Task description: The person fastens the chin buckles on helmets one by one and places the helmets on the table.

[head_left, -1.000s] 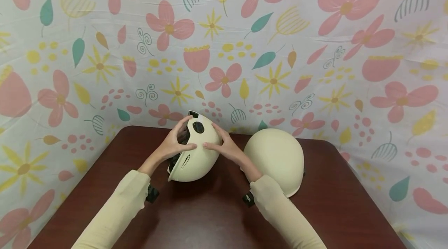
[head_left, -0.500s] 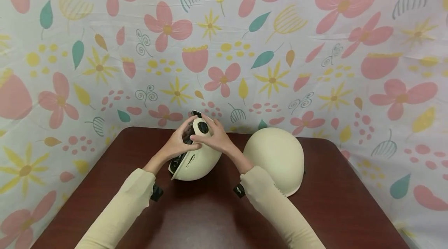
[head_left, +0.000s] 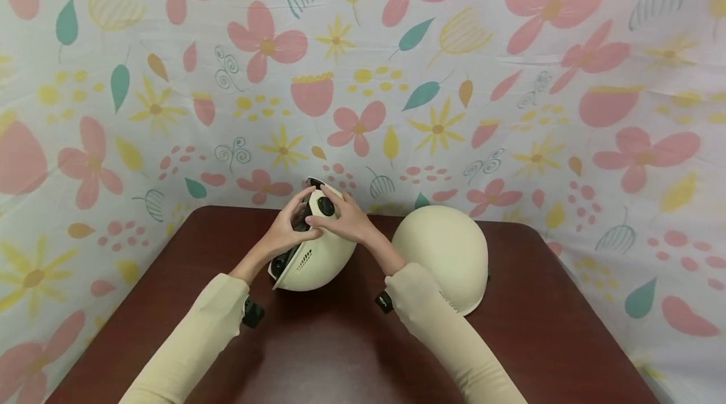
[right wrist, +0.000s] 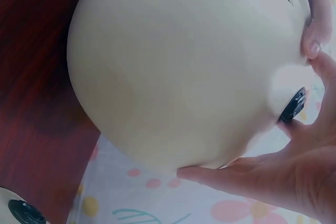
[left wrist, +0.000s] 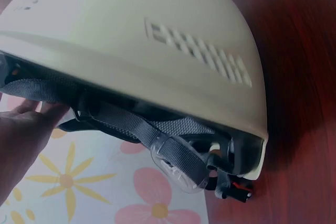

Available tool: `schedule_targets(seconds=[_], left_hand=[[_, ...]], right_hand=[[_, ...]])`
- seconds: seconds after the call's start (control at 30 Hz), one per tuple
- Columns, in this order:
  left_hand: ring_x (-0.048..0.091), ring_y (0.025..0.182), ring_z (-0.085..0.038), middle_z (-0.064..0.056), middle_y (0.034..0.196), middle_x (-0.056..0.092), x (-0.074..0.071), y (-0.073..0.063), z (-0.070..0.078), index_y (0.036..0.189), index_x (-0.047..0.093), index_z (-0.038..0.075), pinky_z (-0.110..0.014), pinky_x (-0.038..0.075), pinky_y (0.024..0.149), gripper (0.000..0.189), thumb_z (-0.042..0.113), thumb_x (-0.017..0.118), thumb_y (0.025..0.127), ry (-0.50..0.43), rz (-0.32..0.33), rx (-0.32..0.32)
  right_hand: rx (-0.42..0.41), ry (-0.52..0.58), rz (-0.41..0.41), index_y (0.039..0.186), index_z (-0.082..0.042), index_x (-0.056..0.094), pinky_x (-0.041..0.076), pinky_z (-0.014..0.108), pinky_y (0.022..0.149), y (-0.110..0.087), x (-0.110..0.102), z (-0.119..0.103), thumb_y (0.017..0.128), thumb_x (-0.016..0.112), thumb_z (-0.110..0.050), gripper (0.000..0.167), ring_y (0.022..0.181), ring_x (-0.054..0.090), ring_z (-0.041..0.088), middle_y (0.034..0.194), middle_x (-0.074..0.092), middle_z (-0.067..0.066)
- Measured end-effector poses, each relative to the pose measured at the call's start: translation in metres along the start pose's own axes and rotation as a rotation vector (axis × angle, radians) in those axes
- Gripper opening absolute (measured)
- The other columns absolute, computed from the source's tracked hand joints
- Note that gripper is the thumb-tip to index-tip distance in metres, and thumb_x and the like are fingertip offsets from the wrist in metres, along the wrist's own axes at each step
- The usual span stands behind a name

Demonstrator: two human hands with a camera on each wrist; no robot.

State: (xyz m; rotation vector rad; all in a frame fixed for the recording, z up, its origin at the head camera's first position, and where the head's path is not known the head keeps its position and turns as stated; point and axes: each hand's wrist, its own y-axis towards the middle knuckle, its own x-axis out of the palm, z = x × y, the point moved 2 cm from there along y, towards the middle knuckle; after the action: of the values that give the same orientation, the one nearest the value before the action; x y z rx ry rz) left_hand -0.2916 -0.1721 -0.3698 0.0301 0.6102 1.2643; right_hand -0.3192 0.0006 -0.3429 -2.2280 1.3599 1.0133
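A cream helmet sits tilted on the table, its opening facing left. My left hand grips its rim, thumb outside and fingers reaching toward the opening. From the right, my right hand holds the shell around a round black disc, its thumb by the left thumb at the rim. In the left wrist view, grey straps and a clear plastic piece hang at the opening, below slanted vent slots. The right wrist view shows the smooth shell with fingers along its edge.
A second cream helmet rests dome-up on the dark red table, close beside my right forearm. Behind the table hangs a white cloth printed with flowers. A black wrist camera is strapped below my left hand.
My right hand has shifted left across the shell from its right side to around the black disc, its thumb coming to the rim. My left hand stays on the rim.
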Motion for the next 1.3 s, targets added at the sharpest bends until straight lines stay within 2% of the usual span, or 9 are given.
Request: schedule_targets(seconds=[0.13, 0.3, 0.57, 0.83, 1.07, 1.3], left_hand=[[0.027, 0.146, -0.042, -0.022, 0.158, 0.025, -0.001, -0.003, -0.002, 0.157, 0.019, 0.022, -0.063, 0.028, 0.113, 0.086, 0.016, 0.071, 0.088, 0.01, 0.008, -0.035], [0.026, 0.146, -0.042, -0.02, 0.158, 0.027, -0.004, -0.008, -0.003, 0.156, 0.023, 0.021, -0.063, 0.024, 0.115, 0.082, 0.019, 0.07, 0.089, 0.026, 0.016, -0.033], [0.016, 0.15, -0.038, -0.014, 0.163, 0.02, -0.005, -0.019, -0.007, 0.155, 0.027, 0.021, -0.066, 0.016, 0.116, 0.079, 0.021, 0.071, 0.089, 0.043, 0.051, -0.019], [0.017, 0.149, -0.041, -0.017, 0.161, 0.021, -0.002, -0.022, -0.011, 0.153, 0.032, 0.017, -0.065, 0.018, 0.116, 0.073, 0.021, 0.069, 0.09, 0.047, 0.021, -0.073], [0.023, 0.146, -0.044, -0.021, 0.16, 0.022, -0.002, -0.022, -0.012, 0.151, 0.034, 0.009, -0.064, 0.02, 0.116, 0.069, 0.015, 0.068, 0.091, 0.009, 0.004, -0.03], [0.025, 0.146, -0.045, -0.019, 0.163, 0.012, 0.0, -0.025, -0.017, 0.15, 0.036, 0.009, -0.066, 0.025, 0.112, 0.065, 0.015, 0.066, 0.092, -0.064, -0.037, -0.079]], right_hand=[[0.01, 0.003, 0.009, 0.156, -0.038, 0.018, 0.032, 0.063, 0.11, -0.001, 0.002, 0.001, 0.088, 0.059, -0.056, 0.081, 0.147, 0.023, 0.042, 0.163, 0.013, 0.017], [0.009, 0.026, 0.033, 0.155, -0.04, 0.019, 0.033, 0.063, 0.11, 0.0, 0.003, 0.001, 0.088, 0.06, -0.057, 0.081, 0.148, 0.023, 0.042, 0.163, 0.013, 0.015], [0.023, 0.031, 0.033, 0.155, -0.04, 0.019, 0.033, 0.064, 0.11, 0.002, 0.007, 0.0, 0.089, 0.06, -0.056, 0.079, 0.147, 0.025, 0.043, 0.164, 0.013, 0.014], [0.053, 0.13, 0.105, 0.154, -0.041, 0.024, 0.03, 0.066, 0.11, -0.002, 0.01, 0.012, 0.088, 0.061, -0.055, 0.077, 0.148, 0.021, 0.043, 0.164, 0.011, 0.014], [0.044, 0.169, 0.138, 0.152, -0.045, 0.023, 0.027, 0.067, 0.111, -0.002, 0.012, 0.015, 0.087, 0.061, -0.057, 0.076, 0.149, 0.018, 0.044, 0.165, 0.009, 0.014], [0.035, 0.256, 0.199, 0.154, -0.036, 0.027, 0.026, 0.063, 0.115, -0.006, 0.018, 0.023, 0.088, 0.065, -0.05, 0.078, 0.151, 0.017, 0.034, 0.164, 0.015, 0.009]])
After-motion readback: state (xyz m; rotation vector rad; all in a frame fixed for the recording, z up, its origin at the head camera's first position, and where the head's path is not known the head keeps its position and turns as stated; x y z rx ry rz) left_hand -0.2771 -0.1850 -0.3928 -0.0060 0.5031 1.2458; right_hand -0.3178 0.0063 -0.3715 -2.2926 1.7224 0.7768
